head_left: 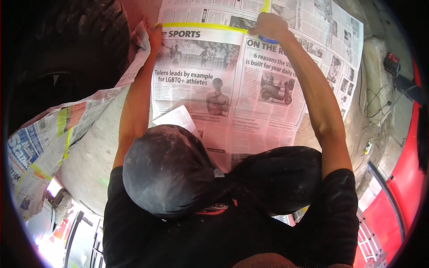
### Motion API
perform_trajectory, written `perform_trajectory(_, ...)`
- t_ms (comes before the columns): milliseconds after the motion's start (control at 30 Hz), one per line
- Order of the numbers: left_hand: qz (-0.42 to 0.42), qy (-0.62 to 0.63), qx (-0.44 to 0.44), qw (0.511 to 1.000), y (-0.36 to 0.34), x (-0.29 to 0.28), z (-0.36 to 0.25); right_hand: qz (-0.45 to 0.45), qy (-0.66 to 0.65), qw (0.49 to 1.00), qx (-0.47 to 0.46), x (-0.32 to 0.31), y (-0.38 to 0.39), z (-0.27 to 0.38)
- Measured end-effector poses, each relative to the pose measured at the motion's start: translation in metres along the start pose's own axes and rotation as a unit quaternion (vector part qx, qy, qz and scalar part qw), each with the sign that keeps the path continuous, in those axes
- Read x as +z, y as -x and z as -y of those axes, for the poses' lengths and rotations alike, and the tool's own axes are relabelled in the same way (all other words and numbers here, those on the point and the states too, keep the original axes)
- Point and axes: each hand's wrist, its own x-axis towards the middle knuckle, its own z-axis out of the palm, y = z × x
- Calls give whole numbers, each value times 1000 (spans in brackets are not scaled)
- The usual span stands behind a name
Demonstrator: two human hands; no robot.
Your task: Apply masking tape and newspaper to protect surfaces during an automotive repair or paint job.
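Pressing yellow tape (203,26) over newspaper (223,85), tyre (67,49) left, cables (373,107) right

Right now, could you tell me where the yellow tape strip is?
In the head view the yellow tape strip runs along the top edge of the newspaper sheet, between the left hand and the right hand.

No packages or signs show. Far right in the upper frame, a small black device (392,64) carries a tiny red-lit screen, too small to read. Printed newspaper sheets (223,85), white with grey photos, fill the upper centre; more sheets (40,147) with blue and orange print lie at left.
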Motion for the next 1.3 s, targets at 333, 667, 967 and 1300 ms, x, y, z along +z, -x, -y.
perform_trajectory(333,1,72,-58,996,-6,1,4,-18,2,1000,16,10,-4,15)
perform_trajectory(667,70,-103,86,988,47,-6,-97,-15,26,1000,1,19,-15,23)
perform_trajectory(967,298,-194,366,860,148,47,-207,-52,18,998,2,25,-13,19)
perform_trajectory(1300,373,-218,343,834,164,63,-241,-25,-48,998,-32,18,3,-7)
